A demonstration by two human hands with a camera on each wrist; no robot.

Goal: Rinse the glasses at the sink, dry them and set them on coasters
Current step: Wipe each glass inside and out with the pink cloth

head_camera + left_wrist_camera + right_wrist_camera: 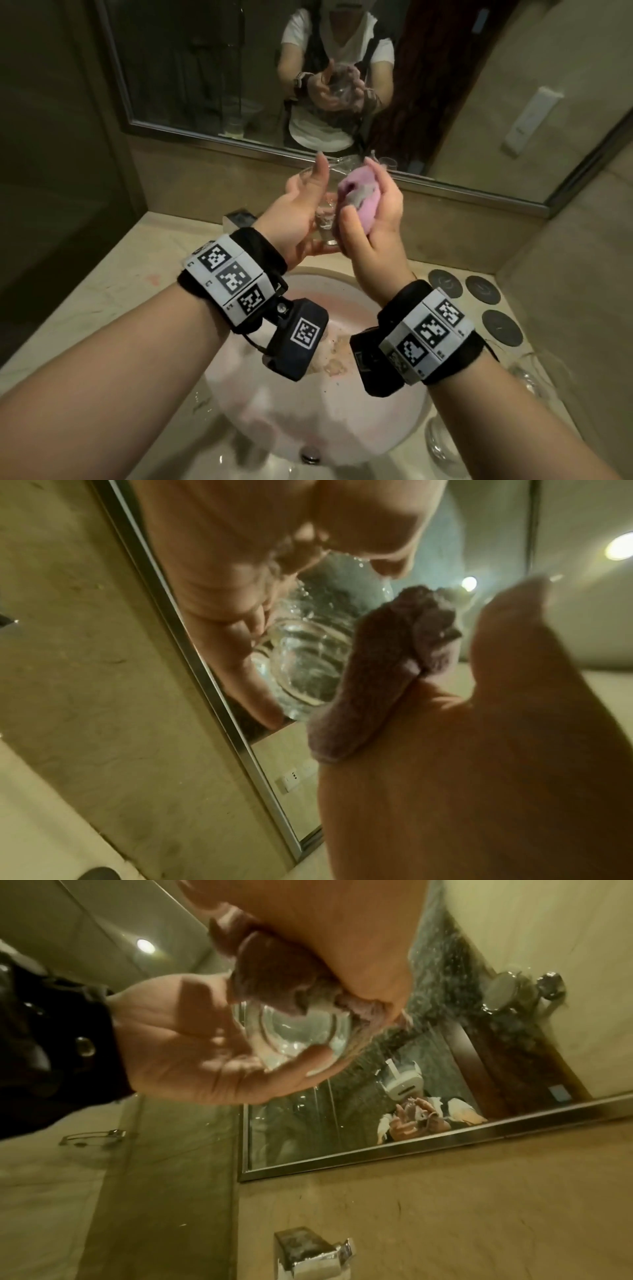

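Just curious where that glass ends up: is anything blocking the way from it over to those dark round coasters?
Nothing visible does. The left hand holds the glass above the sink while the right hand wipes it with the cloth. The three coasters lie bare on the counter to the right.

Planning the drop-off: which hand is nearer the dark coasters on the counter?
Right. The right hand, wiping the glass with the pink cloth, is up and left of the coasters; the left hand holds the glass farther left.
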